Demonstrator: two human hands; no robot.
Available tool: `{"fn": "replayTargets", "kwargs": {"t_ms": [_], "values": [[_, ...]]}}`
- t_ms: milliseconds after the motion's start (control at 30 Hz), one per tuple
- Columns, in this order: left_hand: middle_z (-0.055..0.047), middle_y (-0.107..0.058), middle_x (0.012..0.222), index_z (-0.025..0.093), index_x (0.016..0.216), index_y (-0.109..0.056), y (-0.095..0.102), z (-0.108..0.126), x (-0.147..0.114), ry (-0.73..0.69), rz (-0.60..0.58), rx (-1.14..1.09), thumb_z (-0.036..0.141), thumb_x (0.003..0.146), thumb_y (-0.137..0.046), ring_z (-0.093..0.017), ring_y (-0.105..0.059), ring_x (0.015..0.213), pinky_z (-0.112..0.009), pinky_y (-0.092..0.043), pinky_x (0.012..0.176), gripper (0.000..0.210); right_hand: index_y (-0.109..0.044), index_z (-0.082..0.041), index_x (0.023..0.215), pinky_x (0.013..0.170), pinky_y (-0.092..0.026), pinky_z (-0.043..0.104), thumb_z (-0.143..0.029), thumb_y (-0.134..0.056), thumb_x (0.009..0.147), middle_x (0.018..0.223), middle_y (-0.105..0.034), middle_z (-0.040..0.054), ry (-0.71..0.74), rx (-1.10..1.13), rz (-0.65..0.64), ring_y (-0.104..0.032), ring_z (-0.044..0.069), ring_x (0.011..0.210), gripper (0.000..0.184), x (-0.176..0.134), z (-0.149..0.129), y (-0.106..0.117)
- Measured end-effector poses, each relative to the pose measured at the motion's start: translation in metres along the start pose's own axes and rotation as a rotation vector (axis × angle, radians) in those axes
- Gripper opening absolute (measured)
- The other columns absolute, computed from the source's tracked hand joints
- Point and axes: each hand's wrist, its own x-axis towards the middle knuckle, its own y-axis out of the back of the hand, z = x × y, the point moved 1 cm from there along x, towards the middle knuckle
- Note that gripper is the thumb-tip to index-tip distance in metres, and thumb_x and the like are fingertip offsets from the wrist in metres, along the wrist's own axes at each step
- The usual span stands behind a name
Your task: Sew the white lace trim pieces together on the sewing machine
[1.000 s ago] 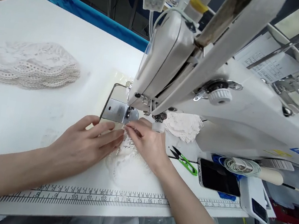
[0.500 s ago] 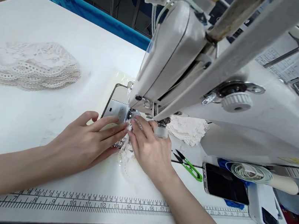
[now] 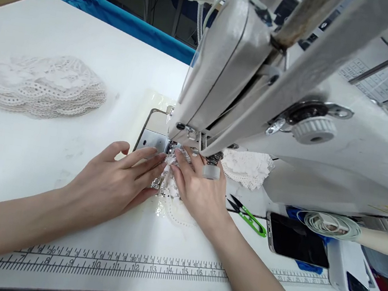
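Observation:
Under the sewing machine head (image 3: 224, 62), a piece of white lace (image 3: 170, 188) lies at the presser foot (image 3: 171, 147), with its scalloped end on the table toward me. My left hand (image 3: 120, 173) is palm down to its left. The fingers are stretched out and apart, fingertips touching the lace's edge. Opposite, my right hand (image 3: 202, 188) lies over the lace, its fingers extended and pressing it near the foot; some fingertips are hidden behind the machine head. Neither hand shows a closed grip. The metal needle plate (image 3: 151, 140) shows beyond the left fingers.
A stack of white lace pieces (image 3: 42, 86) lies at the left. More lace (image 3: 247, 168) sits under the machine arm. Green thread snips (image 3: 249, 217), a phone (image 3: 296, 238) and a white device with a dark display (image 3: 349, 276) are at the right. A printed ruler (image 3: 117, 266) runs along the front edge.
The lace's near end has shifted and now spreads more to the right below my hands. Both hands stay close to the foot with small finger shifts. The view has moved slightly.

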Motion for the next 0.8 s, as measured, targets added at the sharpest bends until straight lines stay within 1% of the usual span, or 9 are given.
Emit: {"fn": "replayTargets", "kwargs": {"t_ms": [133, 333, 467, 567, 700, 800], "values": [[-0.011, -0.075, 0.133, 0.019, 0.135, -0.062, -0.0009, 0.0013, -0.0011, 0.011, 0.001, -0.033, 0.026, 0.111, -0.04, -0.03, -0.066, 0.126, -0.045, -0.04, 0.09, 0.033, -0.069, -0.016, 0.137, 0.092, -0.05, 0.042, -0.031, -0.048, 0.111, 0.099, -0.08, 0.0116, -0.003, -0.004, 0.009, -0.066, 0.029, 0.111, 0.037, 0.0009, -0.0003, 0.0005], [-0.011, -0.075, 0.132, 0.017, 0.131, -0.065, -0.0024, 0.0021, -0.002, -0.019, 0.015, 0.057, 0.03, 0.111, -0.043, -0.029, -0.065, 0.125, -0.046, -0.041, 0.089, 0.033, -0.068, -0.019, 0.138, 0.091, -0.05, 0.042, -0.031, -0.048, 0.111, 0.114, -0.079, 0.0121, 0.005, -0.008, 0.025, -0.067, 0.027, 0.111, 0.035, 0.0012, 0.0005, 0.0001], [-0.013, -0.075, 0.131, 0.015, 0.129, -0.066, -0.0016, 0.0023, -0.0003, -0.034, 0.016, 0.064, 0.031, 0.111, -0.041, -0.029, -0.066, 0.124, -0.046, -0.042, 0.088, 0.035, -0.069, -0.02, 0.137, 0.093, -0.048, 0.043, -0.031, -0.049, 0.111, 0.114, -0.079, 0.0111, 0.009, -0.016, 0.053, -0.067, 0.027, 0.111, 0.035, 0.0002, 0.0022, -0.0008], [-0.014, -0.075, 0.132, 0.014, 0.128, -0.067, -0.0017, 0.0016, 0.0009, -0.035, 0.021, 0.056, 0.03, 0.111, -0.04, -0.029, -0.067, 0.121, -0.045, -0.042, 0.088, 0.036, -0.069, -0.019, 0.137, 0.098, -0.047, 0.043, -0.03, -0.05, 0.111, 0.11, -0.08, 0.0101, 0.011, -0.008, 0.06, -0.067, 0.027, 0.111, 0.034, -0.0003, 0.003, -0.0023], [-0.013, -0.074, 0.133, 0.018, 0.134, -0.067, -0.0028, -0.0009, 0.0006, 0.0, 0.039, -0.021, 0.032, 0.109, -0.047, -0.031, -0.067, 0.124, -0.045, -0.043, 0.089, 0.034, -0.069, -0.019, 0.137, 0.108, -0.043, 0.045, -0.03, -0.05, 0.111, 0.107, -0.08, 0.01, 0.0, 0.006, 0.039, -0.067, 0.026, 0.115, 0.034, 0.0012, 0.0033, -0.0041], [-0.013, -0.074, 0.133, 0.019, 0.137, -0.066, -0.0032, -0.0023, 0.0006, 0.009, 0.042, -0.058, 0.031, 0.108, -0.051, -0.033, -0.067, 0.124, -0.045, -0.044, 0.089, 0.035, -0.071, -0.018, 0.133, 0.109, -0.043, 0.045, -0.027, -0.052, 0.11, 0.107, -0.079, 0.0107, 0.006, 0.001, 0.047, -0.067, 0.026, 0.115, 0.031, 0.0032, 0.0044, -0.0028]]}}
